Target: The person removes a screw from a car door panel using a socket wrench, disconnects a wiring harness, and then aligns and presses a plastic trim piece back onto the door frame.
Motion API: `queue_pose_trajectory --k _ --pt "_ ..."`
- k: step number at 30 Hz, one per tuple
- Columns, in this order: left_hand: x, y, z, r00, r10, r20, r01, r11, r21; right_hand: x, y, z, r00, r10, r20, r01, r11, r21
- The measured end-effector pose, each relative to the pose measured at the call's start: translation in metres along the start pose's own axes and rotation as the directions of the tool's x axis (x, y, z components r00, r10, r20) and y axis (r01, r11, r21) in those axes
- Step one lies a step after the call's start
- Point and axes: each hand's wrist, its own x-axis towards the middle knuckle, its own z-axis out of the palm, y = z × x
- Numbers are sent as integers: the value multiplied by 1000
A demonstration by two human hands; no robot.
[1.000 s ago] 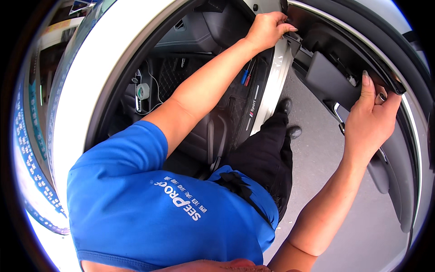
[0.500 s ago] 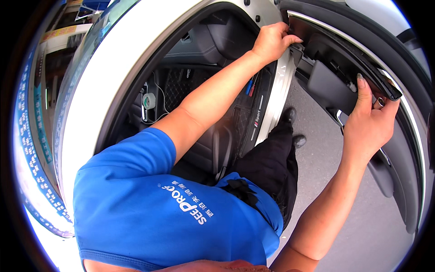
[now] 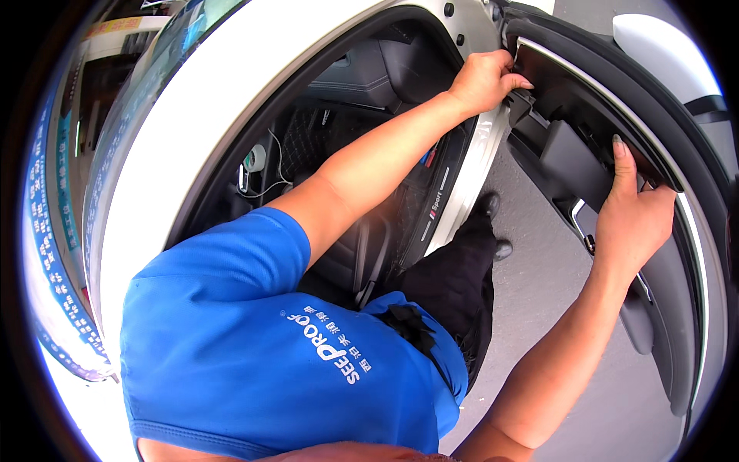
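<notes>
A long, dark, glossy door trim panel (image 3: 553,75) runs along the top of the open car door's grey inner side (image 3: 677,339), below the window edge. My left hand (image 3: 485,83) grips its end near the hinge, thumb stretched along it and fingertips hidden behind. At the other end, my right hand (image 3: 635,225) holds the panel's lower edge, with the thumb up against its inner face and the fingers curled under, partly hidden. Between the hands, black recesses and a grey pad (image 3: 573,158) of the door show beneath the panel.
The white car body (image 3: 192,131) curves along my left. Inside the doorway are a quilted floor mat, a tape roll (image 3: 255,159) and a white cable (image 3: 279,158). A door sill (image 3: 477,165) lies below my left arm. The side mirror (image 3: 666,54) sticks out beyond the door.
The panel's end at my right hand stood away from the door and now sits close along its window edge. Both hands appear slightly lower and farther right, as the whole view shifted.
</notes>
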Motion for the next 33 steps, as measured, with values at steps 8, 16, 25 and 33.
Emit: queue_pose_trajectory --k 8,16,25,33 --pt "-6 0 5 971 -223 -84 211 969 -129 -2 -1 1 1000 -21 -19 21 999 33" --pt "3 -5 -7 987 -83 139 119 955 -271 3 -4 3 1000 7 -1 -7 998 69" --pt "2 -13 -8 971 -167 173 221 902 -371 10 -6 -16 970 3 244 -18 998 58" --pt "-14 -23 6 988 -142 65 156 917 -368 -12 14 -29 856 -292 427 446 835 -321"
